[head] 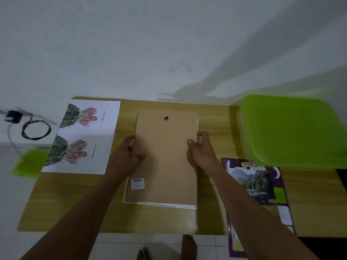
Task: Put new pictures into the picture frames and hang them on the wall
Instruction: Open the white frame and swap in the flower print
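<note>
Bare feet (188,246) stand on the white tiled floor (116,244) at the near edge of a wooden table (65,199). On the table's middle a white picture frame (161,204) lies face down under its brown backing board (165,166), which the left hand (124,156) and right hand (201,150) grip by its side edges, thumbs on top. A flower print (84,136) lies to the left, a purple magazine (257,184) and a green lid (293,132) lie to the right, and a white wall (131,44) rises behind
</note>
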`<state>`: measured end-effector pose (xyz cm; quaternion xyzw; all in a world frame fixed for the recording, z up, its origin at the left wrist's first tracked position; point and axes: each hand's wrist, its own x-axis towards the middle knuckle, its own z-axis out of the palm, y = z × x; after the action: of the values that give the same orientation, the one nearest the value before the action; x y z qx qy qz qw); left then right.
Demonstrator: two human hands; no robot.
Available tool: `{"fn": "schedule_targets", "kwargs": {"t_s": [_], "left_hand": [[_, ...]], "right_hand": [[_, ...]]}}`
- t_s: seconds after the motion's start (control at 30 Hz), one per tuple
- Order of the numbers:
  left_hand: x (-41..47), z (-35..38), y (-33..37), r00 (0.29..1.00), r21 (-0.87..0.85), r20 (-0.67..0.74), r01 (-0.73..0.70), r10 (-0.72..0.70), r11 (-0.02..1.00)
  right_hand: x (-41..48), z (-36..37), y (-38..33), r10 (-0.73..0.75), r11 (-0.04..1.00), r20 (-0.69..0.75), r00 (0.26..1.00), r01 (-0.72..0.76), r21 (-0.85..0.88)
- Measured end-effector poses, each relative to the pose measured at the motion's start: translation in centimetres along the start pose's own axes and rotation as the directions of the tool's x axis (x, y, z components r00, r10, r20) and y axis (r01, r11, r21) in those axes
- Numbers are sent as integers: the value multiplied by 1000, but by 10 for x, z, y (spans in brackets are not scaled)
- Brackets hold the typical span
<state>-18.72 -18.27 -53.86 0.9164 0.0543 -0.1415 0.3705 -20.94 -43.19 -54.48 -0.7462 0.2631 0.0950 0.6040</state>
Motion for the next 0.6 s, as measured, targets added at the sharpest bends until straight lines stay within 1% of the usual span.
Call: {"fn": "schedule_targets", "kwargs": {"t_s": [0.1, 0.17, 0.23, 0.33, 0.37, 0.47, 0.53, 0.6], "left_hand": [[0, 0, -1, 1000, 18, 23, 19, -19, 1000], [-1, 1, 0, 999, 36, 44, 29, -30, 999], [-1, 2, 2, 998, 41, 59, 36, -38, 999], [2, 0, 6, 999, 20, 54, 0, -1, 1000], [2, -2, 9, 999, 15, 47, -3, 2, 1000], [0, -13, 21, 1000, -14, 10, -10, 10, 1000], [-5, -21, 30, 999, -59, -3, -35, 35, 998], [-12, -29, 41, 997, -118, -6, -71, 71, 990]], "right_hand": [[-4, -1, -2, 6, 1000, 78, 997, -5, -16], [-6, -2, -1, 4, 999, 103, 995, 1, -46], [-8, -3, 3, -4, 1000, 90, 996, 4, -4], [-12, -1, 8, 4, 999, 25, 1000, -5, 54], [-12, 0, 8, -13, 998, 16, 1000, 12, 64], [-15, -1, 2, -88, 995, 24, 996, 87, 37], [-18, -7, -5, -97, 995, 12, 995, 97, 23], [-27, -17, -14, -110, 993, -10, 994, 110, 50]]}}
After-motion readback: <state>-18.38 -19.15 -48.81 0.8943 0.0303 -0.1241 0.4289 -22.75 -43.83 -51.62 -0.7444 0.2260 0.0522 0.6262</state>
